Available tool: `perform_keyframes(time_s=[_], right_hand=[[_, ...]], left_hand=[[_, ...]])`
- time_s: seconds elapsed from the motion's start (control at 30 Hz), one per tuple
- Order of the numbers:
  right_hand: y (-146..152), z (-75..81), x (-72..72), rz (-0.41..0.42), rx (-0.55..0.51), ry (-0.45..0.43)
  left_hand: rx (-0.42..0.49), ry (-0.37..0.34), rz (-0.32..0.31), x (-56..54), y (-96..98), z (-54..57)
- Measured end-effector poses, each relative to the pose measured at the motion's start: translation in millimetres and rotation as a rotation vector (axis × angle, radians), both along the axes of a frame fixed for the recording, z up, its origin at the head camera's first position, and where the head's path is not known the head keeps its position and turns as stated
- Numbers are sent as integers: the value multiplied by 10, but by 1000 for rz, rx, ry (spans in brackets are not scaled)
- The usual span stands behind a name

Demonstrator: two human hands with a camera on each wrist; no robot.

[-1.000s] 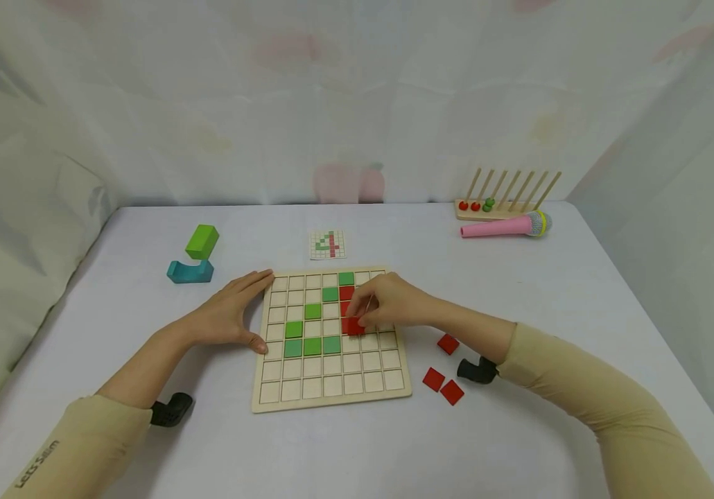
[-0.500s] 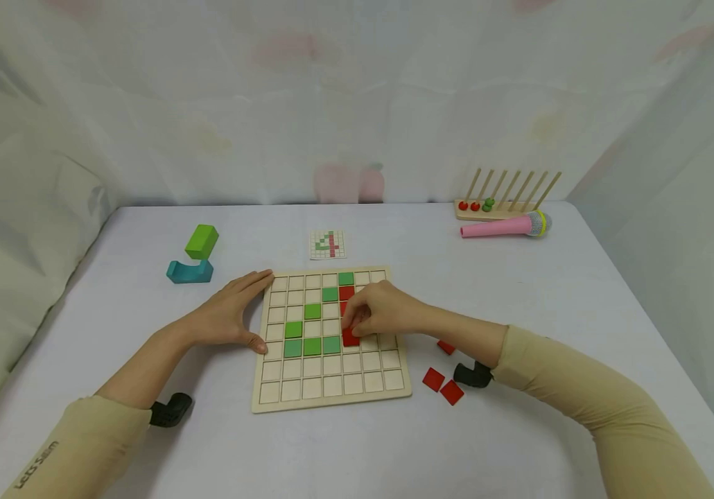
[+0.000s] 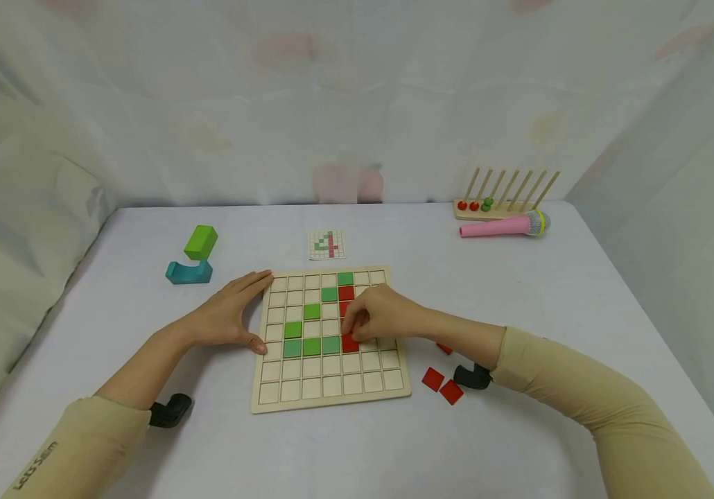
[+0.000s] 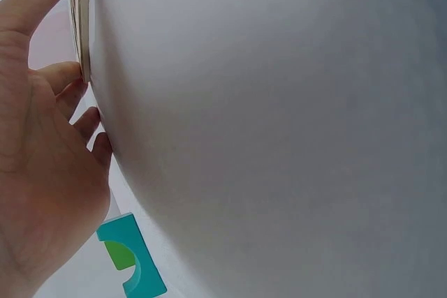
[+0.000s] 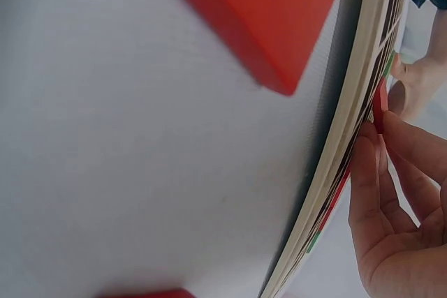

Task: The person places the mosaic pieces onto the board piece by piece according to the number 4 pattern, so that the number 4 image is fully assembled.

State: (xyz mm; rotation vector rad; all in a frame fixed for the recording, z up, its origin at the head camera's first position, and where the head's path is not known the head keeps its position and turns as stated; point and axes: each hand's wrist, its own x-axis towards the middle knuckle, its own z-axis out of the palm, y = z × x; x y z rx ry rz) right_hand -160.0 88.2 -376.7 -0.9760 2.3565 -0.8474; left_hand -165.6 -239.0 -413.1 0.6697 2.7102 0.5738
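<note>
A wooden grid board [image 3: 332,391] lies mid-table, with green tiles [image 3: 311,311] in a stepped line and a row, and a column of red tiles [image 3: 346,293]. My right hand [image 3: 385,313] reaches over the board's right side. Its thumb and fingers pinch a red square tile [image 3: 350,343], which sits at the right end of the lower green row; in the right wrist view the tile [image 5: 379,106] stands slightly tilted at the board. My left hand [image 3: 229,313] rests at the board's left edge, thumb and fingers spread apart and touching it. The right fingers hide part of the red column.
Several loose red tiles [image 3: 433,378] lie right of the board. Behind it is a small pattern card [image 3: 327,244]. A green block [image 3: 201,242] and a teal arch block [image 3: 189,272] stand back left; a pink toy microphone [image 3: 498,227] and a peg rack [image 3: 488,213] back right.
My right hand has brought the red tile slightly nearer and left, down to the lower green row, and stays there. My left hand has not moved.
</note>
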Motion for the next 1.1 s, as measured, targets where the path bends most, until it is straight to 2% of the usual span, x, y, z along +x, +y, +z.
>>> perform_keyframes(time_s=[0.63, 0.8, 1.1], right_hand=[[-7, -26, -14, 17, 25, 31], [40, 7, -21, 2, 22, 1], [255, -17, -89, -59, 33, 16]], left_hand=[[-8, 4, 8, -2, 1, -8], [-6, 9, 6, 0, 3, -12], [-16, 7, 7, 6, 5, 9]])
